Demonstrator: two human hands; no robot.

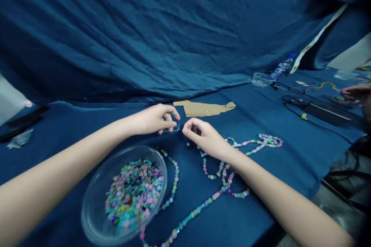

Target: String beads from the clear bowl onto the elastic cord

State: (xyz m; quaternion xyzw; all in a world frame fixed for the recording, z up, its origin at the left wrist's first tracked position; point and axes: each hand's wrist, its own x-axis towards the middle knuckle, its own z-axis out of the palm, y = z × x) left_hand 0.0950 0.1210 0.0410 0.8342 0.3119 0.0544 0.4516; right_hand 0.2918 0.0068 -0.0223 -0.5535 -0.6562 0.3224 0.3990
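My left hand (158,119) is closed, its fingertips pinching a thin clear thread (174,128) that loops beneath them. Close beside it, thumb and forefinger of my right hand (203,135) are pressed together on the same thread; any bead between them is too small to make out. A long string of pastel beads (199,208) winds over the cloth, passing under my right forearm and around the bowl. Below my left wrist stands a clear plastic bowl (95,185) with many loose coloured beads (136,189). One loose bead (188,144) lies below my right fingertips.
A torn strip of brown cardboard (203,109) lies behind my hands on the blue cloth. Toward the back right are a clear plastic cup (261,80), a bottle (282,67) and black cables with a black box (327,112). Another person's hand (356,89) shows at the right edge.
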